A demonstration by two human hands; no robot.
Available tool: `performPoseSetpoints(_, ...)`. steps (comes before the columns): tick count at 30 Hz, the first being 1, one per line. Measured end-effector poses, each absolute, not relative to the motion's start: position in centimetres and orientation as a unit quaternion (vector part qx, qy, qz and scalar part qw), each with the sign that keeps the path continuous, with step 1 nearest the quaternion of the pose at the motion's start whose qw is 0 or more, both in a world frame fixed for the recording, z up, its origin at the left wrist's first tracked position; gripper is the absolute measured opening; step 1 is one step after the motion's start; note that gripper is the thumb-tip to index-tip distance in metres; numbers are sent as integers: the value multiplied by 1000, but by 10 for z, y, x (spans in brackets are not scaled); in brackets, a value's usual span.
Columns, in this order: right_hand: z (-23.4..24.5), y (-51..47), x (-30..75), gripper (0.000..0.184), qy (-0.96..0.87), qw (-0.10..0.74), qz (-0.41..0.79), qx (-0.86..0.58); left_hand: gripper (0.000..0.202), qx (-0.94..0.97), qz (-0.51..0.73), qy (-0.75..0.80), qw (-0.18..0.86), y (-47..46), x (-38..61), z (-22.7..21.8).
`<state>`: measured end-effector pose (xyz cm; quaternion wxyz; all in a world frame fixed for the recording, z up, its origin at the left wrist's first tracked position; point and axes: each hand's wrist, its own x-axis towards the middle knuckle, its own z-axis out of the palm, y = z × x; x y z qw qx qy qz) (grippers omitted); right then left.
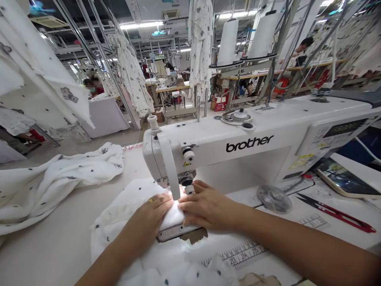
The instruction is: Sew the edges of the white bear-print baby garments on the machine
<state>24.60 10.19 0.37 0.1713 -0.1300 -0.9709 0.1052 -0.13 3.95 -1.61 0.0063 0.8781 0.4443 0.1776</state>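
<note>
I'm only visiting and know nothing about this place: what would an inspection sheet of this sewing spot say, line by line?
Surface: pale table, ruler marks printed on it.
Job's things: white patterned cloth lies beneath the lit head of the sewing machine.
Clutter: red-handled snips and a phone on the right.
Hands: left hand and right hand rest on the cloth; pinching can't be told.
Cables: grey ones rise behind the machine.
Surroundings: hanging cloth, thread cones, other people farther back.
</note>
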Motion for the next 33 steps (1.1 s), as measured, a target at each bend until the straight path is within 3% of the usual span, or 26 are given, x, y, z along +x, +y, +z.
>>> performPoseSetpoints(10, 7, 101, 247, 22, -974, 148, 95, -141, 44, 868, 172, 464, 46, 40, 0, -9)
performPoseSetpoints(22, -2, 105, 248, 27, -964, 180, 101, -165, 32, 896, 148, 419, -12, 59, -10, -5)
performPoseSetpoints(29, 7, 104, 250, 26, -977, 168, 86, -103, 49, 915, 126, 383, 30, 36, -9, -5)
performPoseSetpoints(33, 6, 101, 248, 25, -977, 146, 91, -130, 47, 917, 136, 373, 33, 42, -12, -6)
